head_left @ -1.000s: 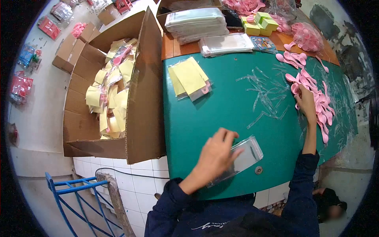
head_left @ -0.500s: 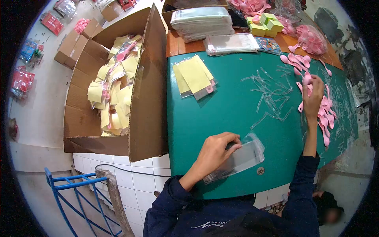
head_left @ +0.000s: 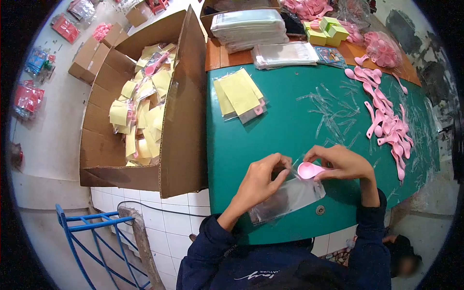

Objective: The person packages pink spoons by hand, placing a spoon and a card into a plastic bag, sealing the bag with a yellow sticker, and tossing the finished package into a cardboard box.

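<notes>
Near the table's front edge, my left hand (head_left: 261, 180) pinches the upper edge of a clear plastic bag (head_left: 292, 197). The bag lies with other clear bags beneath it, slanting across the green surface. Between the fingertips of my right hand (head_left: 345, 163) is a pink spoon (head_left: 306, 170), its round bowl pointing left. That bowl overlaps the bag's opening in this view, close beside my left fingertips. A pile of pink spoons (head_left: 395, 133) spreads along the table's right side. Packed bags with yellow cards (head_left: 239, 93) rest at the upper left of the table.
A tall cardboard box (head_left: 181, 121) full of yellow-card packs stands left of the green table (head_left: 251, 145). Clear plastic strips (head_left: 333, 116) are scattered mid-table. Stacked clear bags (head_left: 249, 29) and yellow boxes (head_left: 327, 31) sit at the back. Another person (head_left: 403, 253) is at lower right.
My right hand has come from the spoon pile down and left to the bag, bringing a pink spoon. My left hand stays at the bag's edge.
</notes>
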